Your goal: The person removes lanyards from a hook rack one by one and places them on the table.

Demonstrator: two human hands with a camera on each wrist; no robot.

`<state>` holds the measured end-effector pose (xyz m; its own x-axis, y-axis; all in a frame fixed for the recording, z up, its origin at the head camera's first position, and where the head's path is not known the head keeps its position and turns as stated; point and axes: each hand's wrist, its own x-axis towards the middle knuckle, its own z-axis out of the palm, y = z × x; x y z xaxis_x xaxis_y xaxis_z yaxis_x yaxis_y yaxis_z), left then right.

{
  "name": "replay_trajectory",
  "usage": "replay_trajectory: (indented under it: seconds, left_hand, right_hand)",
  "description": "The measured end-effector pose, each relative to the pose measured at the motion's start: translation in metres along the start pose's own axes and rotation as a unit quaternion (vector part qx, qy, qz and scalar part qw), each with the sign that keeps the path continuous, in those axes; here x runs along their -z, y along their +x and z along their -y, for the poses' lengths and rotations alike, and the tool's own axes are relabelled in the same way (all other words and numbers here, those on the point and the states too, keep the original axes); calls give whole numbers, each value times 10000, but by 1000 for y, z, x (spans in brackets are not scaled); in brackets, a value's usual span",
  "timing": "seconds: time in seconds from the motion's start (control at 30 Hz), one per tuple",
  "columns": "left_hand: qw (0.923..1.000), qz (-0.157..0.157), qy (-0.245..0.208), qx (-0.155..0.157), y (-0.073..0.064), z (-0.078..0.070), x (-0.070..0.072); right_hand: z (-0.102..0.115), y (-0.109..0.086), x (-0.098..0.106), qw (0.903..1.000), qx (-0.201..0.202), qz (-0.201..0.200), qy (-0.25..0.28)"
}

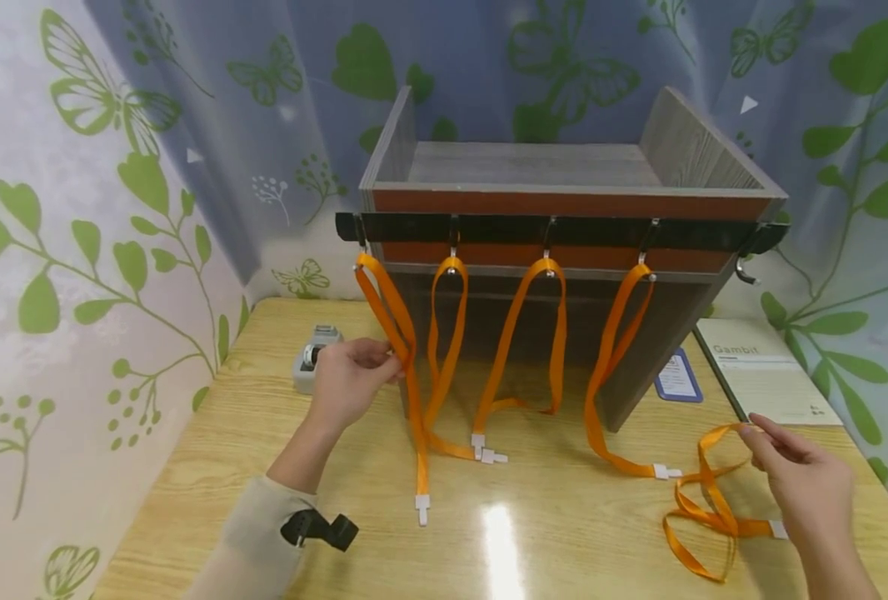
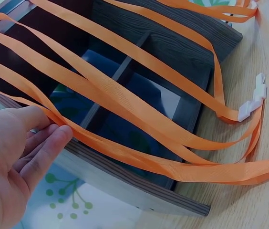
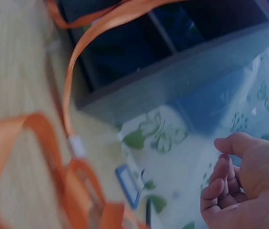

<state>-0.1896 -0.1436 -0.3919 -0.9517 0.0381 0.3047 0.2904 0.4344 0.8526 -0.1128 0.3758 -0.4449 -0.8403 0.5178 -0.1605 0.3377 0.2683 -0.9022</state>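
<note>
At the left end of the black hook rail (image 1: 500, 233), an orange lanyard (image 1: 416, 417) hangs from a hook. My left hand (image 1: 350, 379) pinches its strap partway down between thumb and fingers, as the left wrist view also shows. Several more orange lanyards hang along the rail, their white clips (image 1: 666, 472) lying on the table. A loose orange lanyard (image 1: 755, 527) lies in loops at the right. Beside it is my right hand (image 1: 807, 483), fingers loosely bent; the right wrist view shows nothing between them.
The rail runs across a grey wooden rack (image 1: 702, 150). A hook (image 1: 745, 272) juts out at its right end. On the table (image 1: 264, 492) are a small grey device (image 1: 305, 375) at left, a blue-edged card (image 1: 678, 377) and a notebook (image 1: 770, 375) at right.
</note>
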Motion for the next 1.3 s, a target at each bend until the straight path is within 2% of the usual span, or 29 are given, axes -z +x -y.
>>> replay_trajectory:
  seconds: [0.27,0.5,0.83,1.0,1.17,1.3]
  left_hand:
    - [9999,-50,-102,16,1,0,-1]
    - [9997,45,-88,217,-3,4,-1]
    - [9998,29,-177,123,-4,0,0]
    - [9996,5,-232,172,-3,0,-1]
    - [9991,50,-355,224,-2,0,-2]
    - [9990,41,-391,205,-2,0,-2]
  right_hand:
    - [40,-7,-13,9968,719,282,208]
    - [54,-20,-26,9869,1328,573,710]
    - [77,-33,-50,9796,1888,599,353]
    - [85,-33,-58,9722,2189,776,283]
    - [89,-34,-64,9684,2264,966,403]
    - [93,-39,-71,9669,2325,1043,118]
